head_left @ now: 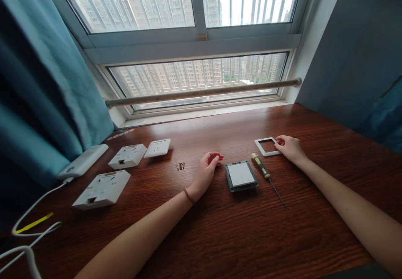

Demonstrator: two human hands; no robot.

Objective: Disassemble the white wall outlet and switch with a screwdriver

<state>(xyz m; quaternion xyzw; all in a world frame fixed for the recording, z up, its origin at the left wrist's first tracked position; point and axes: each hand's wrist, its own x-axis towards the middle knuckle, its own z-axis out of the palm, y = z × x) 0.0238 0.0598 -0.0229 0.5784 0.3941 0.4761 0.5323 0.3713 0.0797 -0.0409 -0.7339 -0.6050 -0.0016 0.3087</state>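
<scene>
Where your right hand point(289, 148) grips: white frame point(261, 148), toward the far right corner of the surface point(220, 237).
Left hand point(205, 172): released, your fingers loosely curled beside the switch panel point(241, 174).
Screwdriver point(260, 165): tip toward the near edge.

Tally, tabletop: one left hand point(207, 171), one right hand point(289, 147); one white frame point(270, 153); one switch panel point(241, 174); one screwdriver point(264, 171); one socket panel point(158, 148); two white boxes point(127, 155) point(103, 190); one white slab-shaped device point(83, 161); one yellow strip point(34, 223). Small screws point(180, 166): at least three (bunched close, too small for an exact count).
</scene>
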